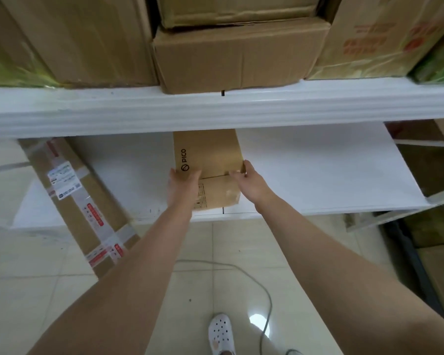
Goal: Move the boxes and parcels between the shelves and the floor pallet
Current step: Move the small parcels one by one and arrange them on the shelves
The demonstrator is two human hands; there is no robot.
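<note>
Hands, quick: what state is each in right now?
Left hand: grips the PICO box at its near left edge.
Right hand: grips the same box's near right corner.

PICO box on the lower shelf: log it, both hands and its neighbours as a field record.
box: PICO box, brown cardboard, lying on the white lower shelf
left hand: left hand holds the box's near left corner
right hand: right hand holds its near right corner
left neighbour: taped parcel, askew, apart from the box
above: plain cardboard box on the upper shelf
</note>
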